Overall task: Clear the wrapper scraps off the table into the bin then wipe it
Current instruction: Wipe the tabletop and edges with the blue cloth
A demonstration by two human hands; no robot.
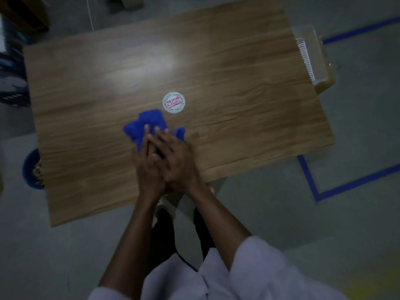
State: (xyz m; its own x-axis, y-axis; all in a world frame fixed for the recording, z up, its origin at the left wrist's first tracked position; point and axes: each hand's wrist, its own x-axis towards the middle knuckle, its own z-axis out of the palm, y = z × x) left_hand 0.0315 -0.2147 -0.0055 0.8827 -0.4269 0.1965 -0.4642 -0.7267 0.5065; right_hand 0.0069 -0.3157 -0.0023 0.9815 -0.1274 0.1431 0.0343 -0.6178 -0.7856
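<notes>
The crumpled blue fabric cloth (149,126) is lying on the wood-grain laminate counter (238,83), near its front edge and about midway along it. Both hands are pressing on it. The right hand (176,161) is lying partly over the left hand (147,169), and the fingers of both are reaching forward, fairly straight, onto the rear half of the cloth. Neither hand is gripping it.

Handling judgement: the cloth is looking soft, light and limp. It is bunching into folds and is likely to slide easily on the smooth laminate. Pressing flat from above, over the thickest fold, should be keeping it from rolling up. Pinching an edge would only be dragging a loose corner.

A round white paper disc with red lettering (173,102) is lying just beyond the cloth, apart from it. Whether it is a stuck label or a loose scrap cannot be told. If loose, it is thin and flat, and calling for a fingernail lift at the rim.

The round blue bin (29,169) is standing on the floor, partly under the counter's left edge.
</notes>
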